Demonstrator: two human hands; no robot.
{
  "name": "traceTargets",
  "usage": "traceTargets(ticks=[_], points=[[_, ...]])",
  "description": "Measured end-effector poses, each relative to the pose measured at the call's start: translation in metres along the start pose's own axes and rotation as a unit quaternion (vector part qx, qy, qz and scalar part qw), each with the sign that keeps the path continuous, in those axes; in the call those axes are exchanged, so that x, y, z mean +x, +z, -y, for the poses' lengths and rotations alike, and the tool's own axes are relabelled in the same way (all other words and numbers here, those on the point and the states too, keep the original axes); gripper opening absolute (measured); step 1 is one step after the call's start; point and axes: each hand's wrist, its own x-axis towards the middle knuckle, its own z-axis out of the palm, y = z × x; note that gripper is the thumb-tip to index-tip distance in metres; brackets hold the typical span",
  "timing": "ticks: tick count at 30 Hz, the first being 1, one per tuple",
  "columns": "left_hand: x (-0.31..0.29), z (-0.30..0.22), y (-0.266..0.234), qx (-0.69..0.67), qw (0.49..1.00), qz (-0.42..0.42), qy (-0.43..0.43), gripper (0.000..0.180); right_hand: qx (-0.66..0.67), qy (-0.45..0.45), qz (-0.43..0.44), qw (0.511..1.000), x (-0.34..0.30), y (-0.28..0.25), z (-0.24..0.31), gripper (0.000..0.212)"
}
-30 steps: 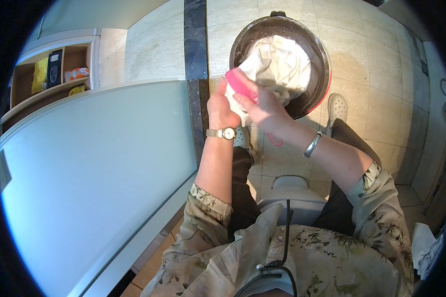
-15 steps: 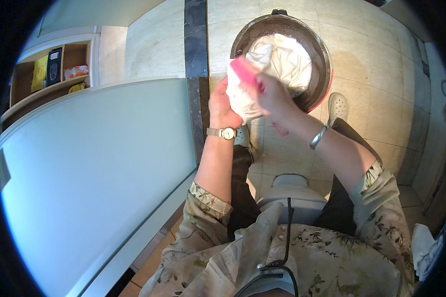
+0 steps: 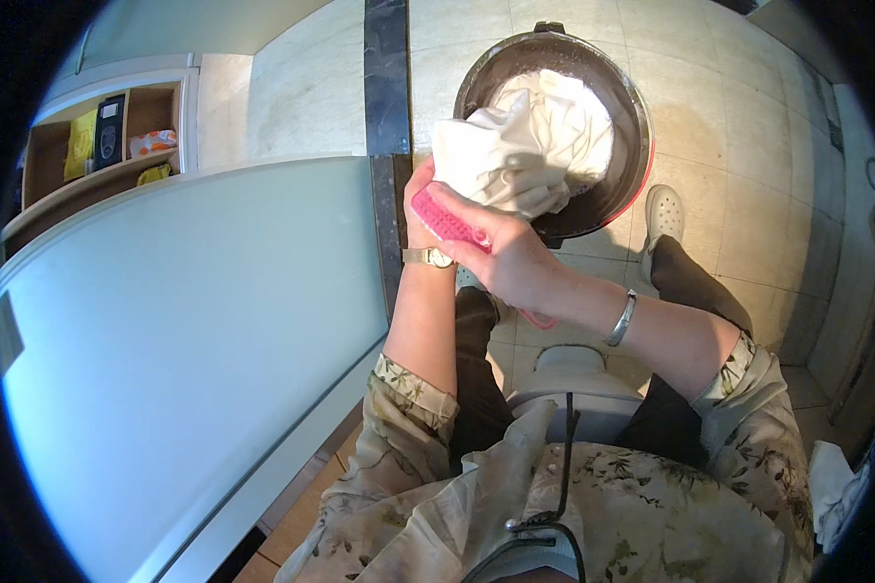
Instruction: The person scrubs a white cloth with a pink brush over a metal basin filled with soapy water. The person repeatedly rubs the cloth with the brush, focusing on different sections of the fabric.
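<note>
A pink scrubbing brush (image 3: 444,220) is gripped in my right hand (image 3: 520,255), its bristles partly showing and a pink loop hanging below the wrist. White cloth (image 3: 481,160) bunches up over my left hand (image 3: 418,199), which holds it at the basin's near left rim; most of those fingers are hidden under the cloth and behind the brush. The same cloth runs down into a round dark basin (image 3: 635,126), where the rest lies in folds. My hands cross close together, the brush just above my left wrist.
At left stands a large frosted panel (image 3: 194,321) with a dark stone strip (image 3: 387,87) along it. Shelves (image 3: 44,160) hold small packages behind it. My shoe (image 3: 664,212) is on the tiled floor right of the basin. White fabric (image 3: 831,486) lies at lower right.
The brush has moved from on the cloth down toward my left wrist and turned so its bristles show. The cloth over my left hand has flopped outward toward the basin.
</note>
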Motion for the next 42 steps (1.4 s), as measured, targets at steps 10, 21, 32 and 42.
traceTargets(ticks=[10, 21, 32, 42], points=[[0.004, 0.01, 0.01, 0.369, 0.899, -0.235, -0.004, 0.038, 0.134, 0.24, -0.086, 0.958, 0.044, -0.062, -0.025, 0.059], [0.003, -0.022, -0.048, 0.003, 0.99, 0.13, -0.06, 0.043, -0.045, -0.052, -0.099, 0.993, 0.011, 0.023, -0.053, 0.046], [0.005, 0.001, -0.003, 0.043, 0.997, -0.061, -0.027, 0.053, 0.047, 0.116, -0.004, 0.992, 0.018, -0.014, -0.038, 0.05], [0.004, 0.004, 0.008, 0.054, 0.998, -0.034, -0.019, 0.058, -0.065, 0.3, 0.056, 0.95, 0.032, -0.034, -0.007, 0.033]])
